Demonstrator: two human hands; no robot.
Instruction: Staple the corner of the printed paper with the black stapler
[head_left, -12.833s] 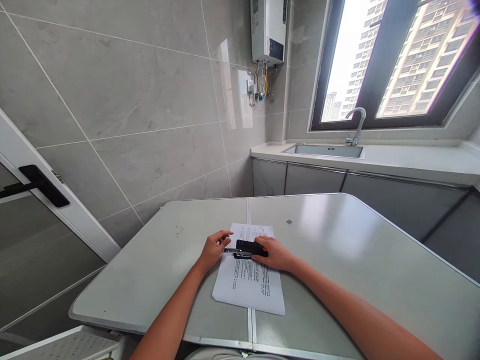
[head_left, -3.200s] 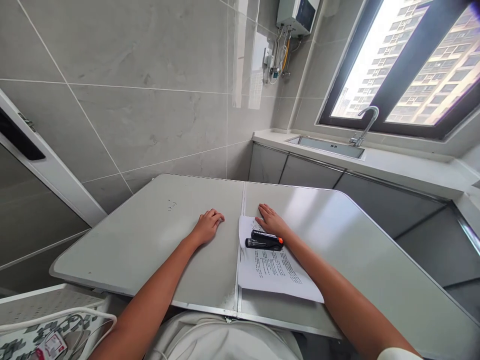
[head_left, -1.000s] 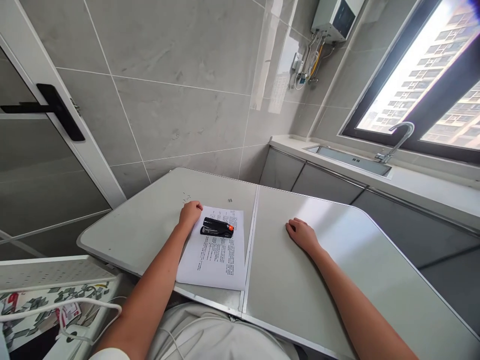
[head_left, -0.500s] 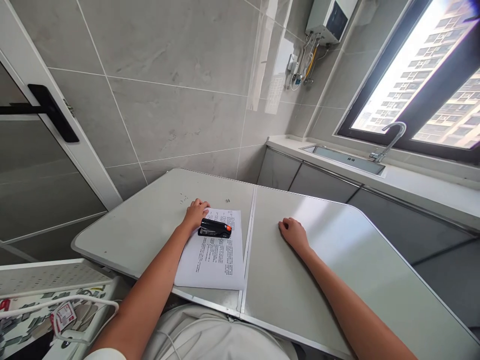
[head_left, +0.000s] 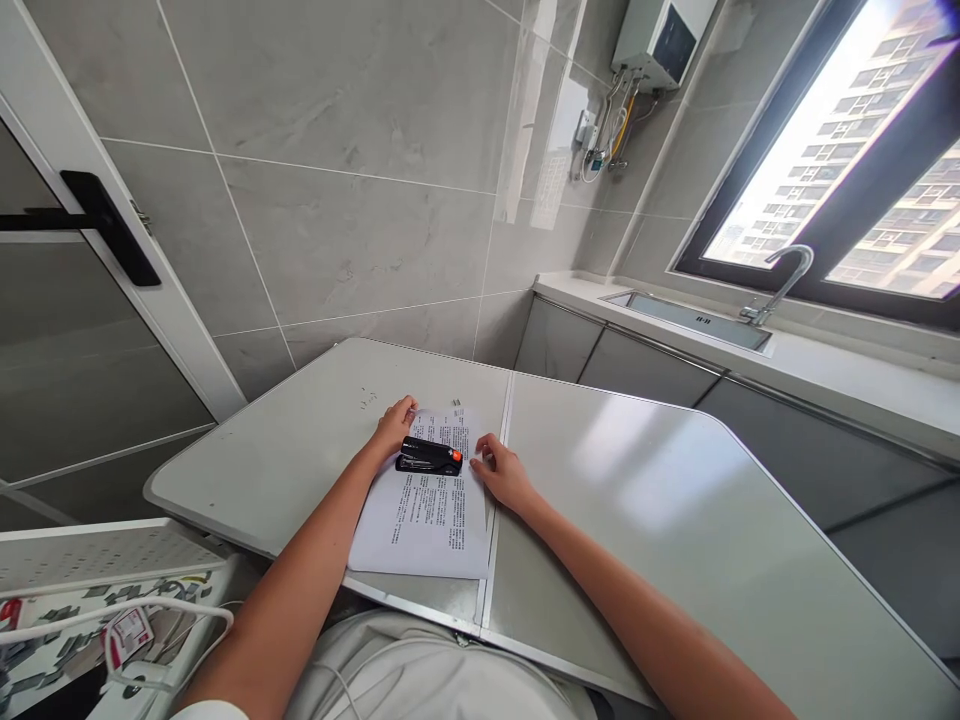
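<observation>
As stapler (head_left: pixel 429 456) lies on paper (head_left: pixel 427 510), left hand (head_left: pixel 394 430), right hand (head_left: pixel 504 475) flank it.

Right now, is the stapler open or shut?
Shut. The black stapler lies flat on the printed paper, its top arm folded down onto its base.
</observation>
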